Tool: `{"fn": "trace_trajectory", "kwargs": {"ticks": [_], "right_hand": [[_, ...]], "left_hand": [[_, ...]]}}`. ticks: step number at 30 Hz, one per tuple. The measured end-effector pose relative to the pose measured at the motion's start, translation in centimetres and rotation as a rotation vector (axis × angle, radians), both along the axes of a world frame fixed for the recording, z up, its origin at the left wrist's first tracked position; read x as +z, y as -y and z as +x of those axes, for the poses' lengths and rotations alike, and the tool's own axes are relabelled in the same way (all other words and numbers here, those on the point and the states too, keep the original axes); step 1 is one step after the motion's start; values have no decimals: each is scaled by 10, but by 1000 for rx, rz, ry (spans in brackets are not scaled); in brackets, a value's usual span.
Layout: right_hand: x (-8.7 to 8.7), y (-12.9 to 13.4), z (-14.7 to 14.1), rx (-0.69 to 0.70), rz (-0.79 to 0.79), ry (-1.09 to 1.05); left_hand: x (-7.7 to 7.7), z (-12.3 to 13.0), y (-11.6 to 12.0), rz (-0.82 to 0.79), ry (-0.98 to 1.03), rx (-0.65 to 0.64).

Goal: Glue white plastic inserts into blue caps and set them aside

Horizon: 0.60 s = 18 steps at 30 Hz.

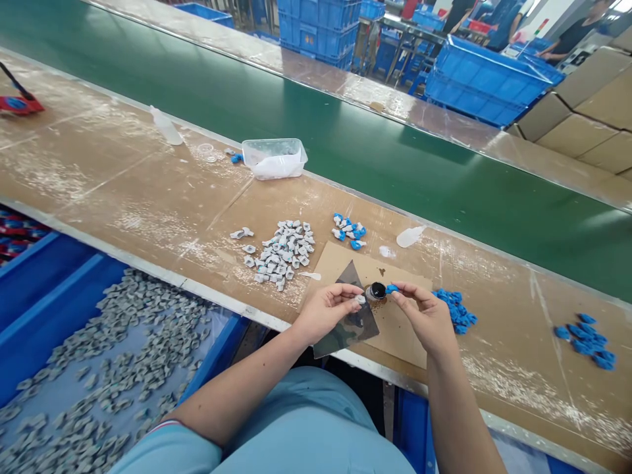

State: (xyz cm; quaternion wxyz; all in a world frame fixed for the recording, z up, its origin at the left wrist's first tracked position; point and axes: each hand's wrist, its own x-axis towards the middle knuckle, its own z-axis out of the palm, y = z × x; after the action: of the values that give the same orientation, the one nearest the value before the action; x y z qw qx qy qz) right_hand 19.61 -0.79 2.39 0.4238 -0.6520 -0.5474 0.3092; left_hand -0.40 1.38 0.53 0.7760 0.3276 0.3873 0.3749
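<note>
My left hand point(326, 313) pinches a small pale grey plastic part point(361, 299) between finger and thumb. My right hand point(424, 316) pinches a small blue plastic part point(392, 288), and the two parts are held close together. Just between them stands a small open jar with dark contents point(376, 291) on a cardboard sheet point(390, 336). A dark triangular sheet point(351, 316) lies under my left hand. Loose grey parts point(281, 253) lie heaped to the left, with blue parts point(457, 311) to the right and a mixed blue-and-white group point(349, 230) ahead.
A blue crate full of grey parts point(99, 368) sits at my left, below the workbench edge point(197, 289). On the bench are a plastic tub point(274, 158), a squeeze bottle point(166, 125) and more blue parts point(585, 341). Beyond runs a green conveyor belt point(296, 125), with stacked blue crates point(316, 33) and cardboard boxes point(582, 112) behind.
</note>
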Motion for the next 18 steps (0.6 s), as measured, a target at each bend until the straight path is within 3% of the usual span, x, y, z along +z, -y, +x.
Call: {"fn": "trace_trajectory", "kwargs": {"ticks": [4,10,18], "right_hand": [[4,5,-4,54,24,-51],[12,14,-18,145,116,91],[16,14,-14,278,209,162]], "left_hand": [[0,9,4,-6,63,14],[2,14,6,58,94,8],[-4,9,6,392,-110,-50]]}}
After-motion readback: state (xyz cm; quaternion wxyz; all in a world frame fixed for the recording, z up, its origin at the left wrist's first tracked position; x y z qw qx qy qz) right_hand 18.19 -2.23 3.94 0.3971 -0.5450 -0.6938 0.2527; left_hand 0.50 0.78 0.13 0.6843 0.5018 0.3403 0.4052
